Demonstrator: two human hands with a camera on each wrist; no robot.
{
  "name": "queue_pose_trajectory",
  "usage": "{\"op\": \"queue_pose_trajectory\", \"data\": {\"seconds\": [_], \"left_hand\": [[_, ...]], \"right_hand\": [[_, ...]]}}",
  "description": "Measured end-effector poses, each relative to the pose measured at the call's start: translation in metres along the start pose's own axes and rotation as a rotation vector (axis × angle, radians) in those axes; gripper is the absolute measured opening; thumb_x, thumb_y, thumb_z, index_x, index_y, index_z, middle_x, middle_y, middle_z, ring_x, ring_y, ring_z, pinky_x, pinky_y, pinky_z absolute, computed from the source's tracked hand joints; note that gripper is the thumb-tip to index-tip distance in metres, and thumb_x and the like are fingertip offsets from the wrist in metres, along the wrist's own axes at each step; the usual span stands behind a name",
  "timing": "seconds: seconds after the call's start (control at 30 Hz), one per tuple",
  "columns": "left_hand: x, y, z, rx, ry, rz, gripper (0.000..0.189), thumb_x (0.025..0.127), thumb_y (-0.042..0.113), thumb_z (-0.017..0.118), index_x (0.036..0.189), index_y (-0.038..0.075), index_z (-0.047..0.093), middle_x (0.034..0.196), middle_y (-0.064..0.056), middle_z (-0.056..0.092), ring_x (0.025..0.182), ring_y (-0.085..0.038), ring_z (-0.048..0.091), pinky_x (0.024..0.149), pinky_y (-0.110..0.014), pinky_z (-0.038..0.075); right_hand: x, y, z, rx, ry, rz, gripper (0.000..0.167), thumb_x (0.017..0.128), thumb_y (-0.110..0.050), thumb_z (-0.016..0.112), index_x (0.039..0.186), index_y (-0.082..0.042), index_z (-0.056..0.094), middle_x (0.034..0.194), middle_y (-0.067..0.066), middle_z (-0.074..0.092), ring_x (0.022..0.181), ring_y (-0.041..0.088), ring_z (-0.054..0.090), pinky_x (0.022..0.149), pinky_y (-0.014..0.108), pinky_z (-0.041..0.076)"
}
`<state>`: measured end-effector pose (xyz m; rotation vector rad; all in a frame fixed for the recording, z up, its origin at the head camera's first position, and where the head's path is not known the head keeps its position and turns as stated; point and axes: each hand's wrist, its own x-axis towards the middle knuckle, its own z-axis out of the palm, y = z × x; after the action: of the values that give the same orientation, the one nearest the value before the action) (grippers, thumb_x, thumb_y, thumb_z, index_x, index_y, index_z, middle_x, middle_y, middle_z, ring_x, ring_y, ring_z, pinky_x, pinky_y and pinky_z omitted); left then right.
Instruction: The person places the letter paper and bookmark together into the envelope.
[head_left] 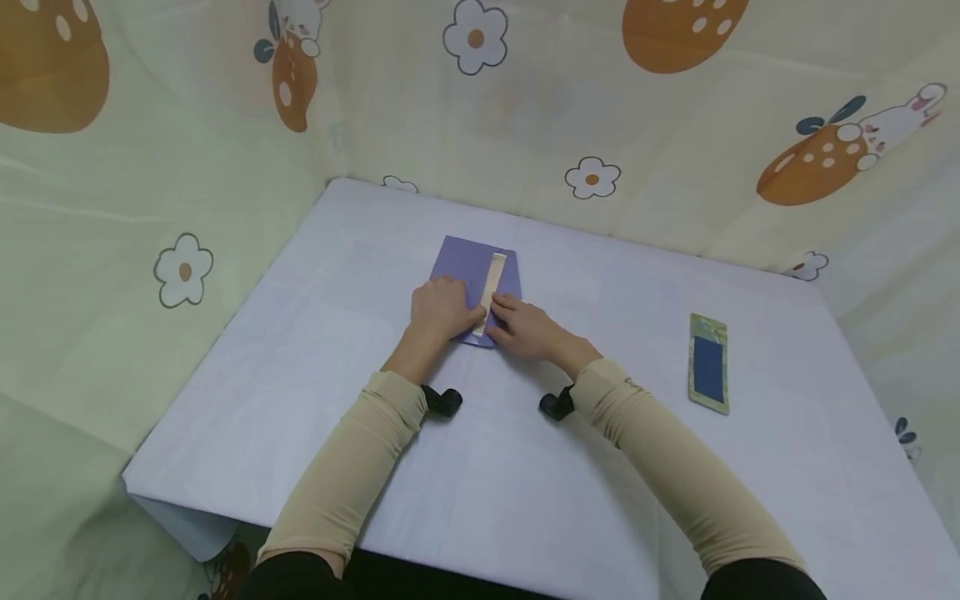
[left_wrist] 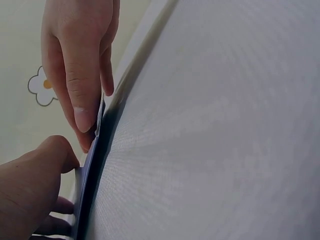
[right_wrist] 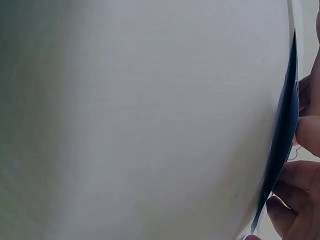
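A flat purple envelope-like piece [head_left: 467, 257] lies on the white table, with a cream strip [head_left: 492, 277] running lengthwise over it. My left hand [head_left: 441, 308] rests on its left part, thumb reaching to the strip. From the right, my right hand [head_left: 531, 330] touches the purple piece beside the strip, its fingers fairly straight. In the left wrist view the right thumb [left_wrist: 80, 95] points down onto the purple piece [left_wrist: 86, 185], and the left thumb bends at its edge. Seen edge-on in the right wrist view, the purple piece [right_wrist: 284, 132] is close over the tabletop.
A narrow card with a green patterned border and a dark blue panel [head_left: 708, 369] lies on the right side of the white table [head_left: 300, 400]. A curtain [head_left: 525, 117] printed with flowers and rabbits hangs behind and to the left.
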<state>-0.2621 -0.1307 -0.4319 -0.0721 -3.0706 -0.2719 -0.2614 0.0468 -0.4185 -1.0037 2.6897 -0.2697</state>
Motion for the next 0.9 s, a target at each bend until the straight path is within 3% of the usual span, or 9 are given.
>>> {"op": "queue_pose_trajectory", "data": {"seconds": [0.7, 0.9], "left_hand": [[-0.002, -0.001, 0.000, -0.012, 0.021, -0.005, 0.054, 0.079, 0.057, 0.051, 0.104, 0.011, 0.067, 0.098, -0.009, 0.066, 0.089, -0.027, 0.064, 0.072, -0.043, 0.052], [-0.003, 0.001, -0.001, -0.032, 0.026, -0.005, 0.055, 0.078, 0.057, 0.053, 0.102, 0.010, 0.067, 0.095, -0.009, 0.066, 0.086, -0.027, 0.064, 0.071, -0.042, 0.052]], "right_hand": [[0.001, -0.001, 0.000, 0.097, -0.022, 0.020, 0.060, 0.100, -0.034, 0.040, 0.147, 0.000, 0.028, 0.157, 0.013, 0.021, 0.146, 0.029, 0.018, 0.114, 0.055, 0.019], [-0.012, 0.012, -0.005, 0.163, 0.058, 0.034, 0.057, 0.100, -0.031, 0.040, 0.146, 0.000, 0.029, 0.157, 0.014, 0.021, 0.146, 0.031, 0.018, 0.117, 0.046, 0.018]]}}
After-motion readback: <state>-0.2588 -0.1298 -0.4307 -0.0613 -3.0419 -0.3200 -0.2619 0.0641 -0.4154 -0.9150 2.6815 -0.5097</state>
